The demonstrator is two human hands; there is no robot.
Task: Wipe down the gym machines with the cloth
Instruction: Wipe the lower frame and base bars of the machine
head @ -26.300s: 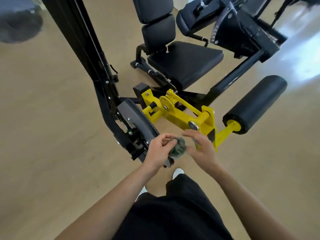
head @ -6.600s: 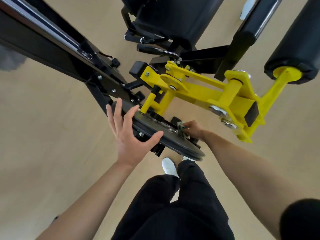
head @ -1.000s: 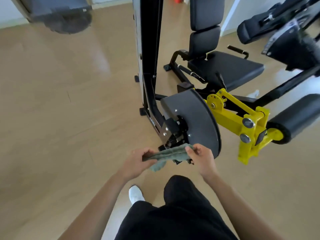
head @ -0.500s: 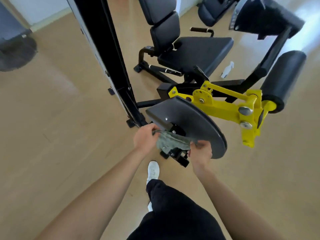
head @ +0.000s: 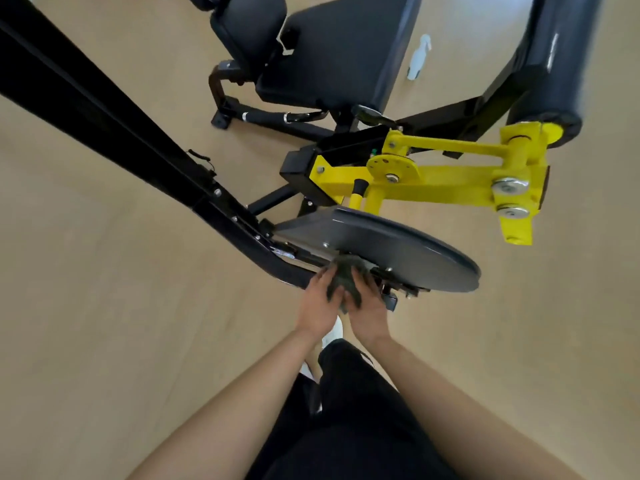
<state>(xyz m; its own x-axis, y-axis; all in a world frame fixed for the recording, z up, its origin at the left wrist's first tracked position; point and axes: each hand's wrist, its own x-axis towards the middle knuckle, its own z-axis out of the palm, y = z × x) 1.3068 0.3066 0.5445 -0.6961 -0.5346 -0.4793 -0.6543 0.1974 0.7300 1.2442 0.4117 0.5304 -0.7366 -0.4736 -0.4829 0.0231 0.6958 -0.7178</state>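
Note:
A grey-green cloth (head: 341, 280) is bunched between my left hand (head: 317, 306) and my right hand (head: 367, 308), which press together around it. Both hands sit just below the near edge of the machine's dark grey cam disc (head: 391, 252). The cloth's upper end touches the black bracket under that disc. Behind the disc runs the yellow lever arm (head: 436, 183), ending at a black roller pad (head: 554, 60). The black seat (head: 332, 50) lies beyond it.
A black frame beam (head: 114, 133) slants from the upper left down to the disc. A white spray bottle (head: 417, 57) lies on the tan floor by the seat. My black trousers (head: 346, 427) and a white shoe (head: 334, 332) are below the hands.
My hands have come together, gathering the stretched cloth into a wad under the disc. My head has dropped closer and tilted down, so the machine looms larger.

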